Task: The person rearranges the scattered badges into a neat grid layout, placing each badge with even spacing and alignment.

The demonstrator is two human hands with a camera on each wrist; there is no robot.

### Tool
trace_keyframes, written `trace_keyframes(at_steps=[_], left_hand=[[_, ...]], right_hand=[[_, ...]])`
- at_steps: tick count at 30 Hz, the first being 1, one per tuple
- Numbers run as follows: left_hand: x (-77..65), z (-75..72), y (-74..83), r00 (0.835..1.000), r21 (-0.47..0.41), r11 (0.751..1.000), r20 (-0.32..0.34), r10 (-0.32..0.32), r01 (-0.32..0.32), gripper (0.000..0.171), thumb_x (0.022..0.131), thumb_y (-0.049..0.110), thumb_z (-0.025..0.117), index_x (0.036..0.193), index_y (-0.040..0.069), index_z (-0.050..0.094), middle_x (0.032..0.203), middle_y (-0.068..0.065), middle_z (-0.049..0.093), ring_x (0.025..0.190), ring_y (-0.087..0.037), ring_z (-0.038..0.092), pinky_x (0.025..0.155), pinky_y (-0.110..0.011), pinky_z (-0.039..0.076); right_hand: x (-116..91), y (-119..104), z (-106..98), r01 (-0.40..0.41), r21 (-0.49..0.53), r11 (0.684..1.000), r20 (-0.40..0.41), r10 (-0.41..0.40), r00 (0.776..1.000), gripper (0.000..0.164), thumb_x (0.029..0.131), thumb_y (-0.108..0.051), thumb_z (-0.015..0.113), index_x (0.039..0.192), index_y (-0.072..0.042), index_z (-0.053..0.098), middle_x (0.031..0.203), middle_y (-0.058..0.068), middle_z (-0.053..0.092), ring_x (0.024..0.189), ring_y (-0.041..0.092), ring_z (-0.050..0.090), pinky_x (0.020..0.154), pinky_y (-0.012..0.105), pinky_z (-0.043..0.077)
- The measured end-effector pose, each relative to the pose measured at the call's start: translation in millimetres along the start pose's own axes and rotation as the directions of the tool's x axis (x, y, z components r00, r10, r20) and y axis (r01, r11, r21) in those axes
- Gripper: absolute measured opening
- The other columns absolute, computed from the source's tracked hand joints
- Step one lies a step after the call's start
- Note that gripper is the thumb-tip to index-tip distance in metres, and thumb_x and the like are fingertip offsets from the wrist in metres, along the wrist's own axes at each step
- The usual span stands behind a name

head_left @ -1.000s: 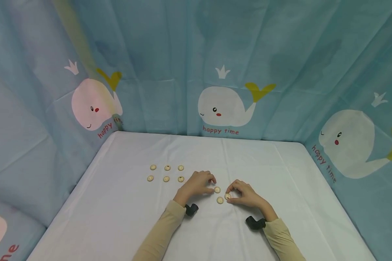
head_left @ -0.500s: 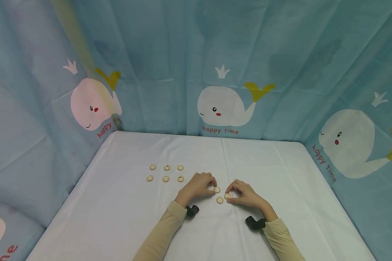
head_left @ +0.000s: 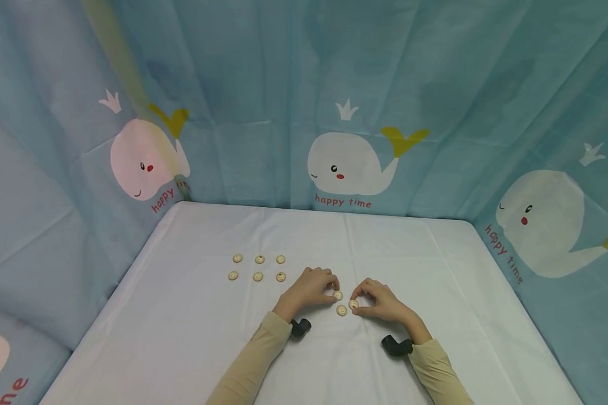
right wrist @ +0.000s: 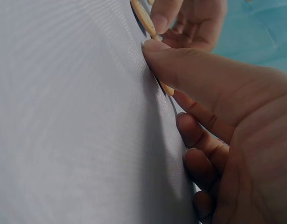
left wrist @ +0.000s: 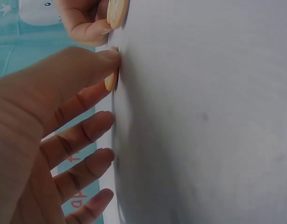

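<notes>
Three small round wooden discs lie close together on the white table [head_left: 182, 337]. My left hand [head_left: 333, 292] pinches the far disc [head_left: 338, 295] between thumb and forefinger; the left wrist view shows the thumb tip [left wrist: 108, 55] on that disc's edge [left wrist: 110, 82], flat on the cloth. My right hand [head_left: 357, 299] pinches the right disc [head_left: 353, 304], which shows edge-on [right wrist: 167, 88] under the thumb [right wrist: 157, 46] in the right wrist view. The third disc [head_left: 342, 310] lies free just in front of both hands.
Several more wooden discs [head_left: 258, 268] lie in two neat rows to the left of my left hand. Blue curtains with whale prints [head_left: 344, 166] close off the table at the back and both sides. A black wrist mount [head_left: 300, 327] sits at each cuff.
My left hand's fingers have drawn in slightly round its disc. The right hand and the other discs have not moved.
</notes>
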State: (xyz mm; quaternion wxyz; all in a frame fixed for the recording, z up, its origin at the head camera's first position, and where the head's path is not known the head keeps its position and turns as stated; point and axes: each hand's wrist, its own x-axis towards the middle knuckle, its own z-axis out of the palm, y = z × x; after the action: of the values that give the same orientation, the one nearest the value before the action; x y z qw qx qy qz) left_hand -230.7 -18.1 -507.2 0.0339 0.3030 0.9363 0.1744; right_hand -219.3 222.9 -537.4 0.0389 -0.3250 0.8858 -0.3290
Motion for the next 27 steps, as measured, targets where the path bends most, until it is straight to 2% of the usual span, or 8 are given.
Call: trace_keyframes(at_steps=[8, 18, 27], left_hand=[[1.5, -0.1, 3.0, 0.999, 0.093, 0.996, -0.037, 0.003, 0.000, 0.018, 0.079, 0.042, 0.069, 0.090, 0.028, 0.067, 0.079, 0.012, 0.054, 0.075, -0.007, 0.044, 0.085, -0.035, 0.036], [1.3, 0.8, 5.7, 0.996, 0.231, 0.973, -0.085, 0.030, -0.010, 0.019, 0.076, 0.046, 0.068, 0.082, 0.029, 0.067, 0.078, 0.014, 0.054, 0.076, -0.008, 0.046, 0.088, -0.037, 0.037], [2.2, 2.6, 6.6, 0.993, 0.256, 0.967, -0.109, 0.047, -0.018, 0.014, 0.077, 0.043, 0.066, 0.079, 0.029, 0.068, 0.078, 0.015, 0.058, 0.077, -0.008, 0.048, 0.091, -0.039, 0.036]], right_hand=[[0.5, 0.4, -0.1, -0.004, 0.001, 1.000, -0.002, 0.004, 1.000, 0.025, 0.076, -0.041, 0.073, 0.096, -0.030, 0.061, 0.095, -0.013, 0.053, 0.085, 0.007, 0.045, 0.075, 0.032, 0.028], [0.1, -0.7, -0.2, -0.006, 0.004, 1.000, -0.005, 0.006, 1.000, 0.025, 0.076, -0.040, 0.074, 0.095, -0.029, 0.061, 0.095, -0.012, 0.053, 0.085, 0.007, 0.045, 0.074, 0.032, 0.027], [0.4, 1.0, 1.2, -0.014, 0.000, 1.000, -0.003, 0.014, 1.000, 0.025, 0.076, -0.040, 0.074, 0.095, -0.031, 0.061, 0.095, -0.013, 0.053, 0.081, 0.007, 0.043, 0.074, 0.032, 0.027]])
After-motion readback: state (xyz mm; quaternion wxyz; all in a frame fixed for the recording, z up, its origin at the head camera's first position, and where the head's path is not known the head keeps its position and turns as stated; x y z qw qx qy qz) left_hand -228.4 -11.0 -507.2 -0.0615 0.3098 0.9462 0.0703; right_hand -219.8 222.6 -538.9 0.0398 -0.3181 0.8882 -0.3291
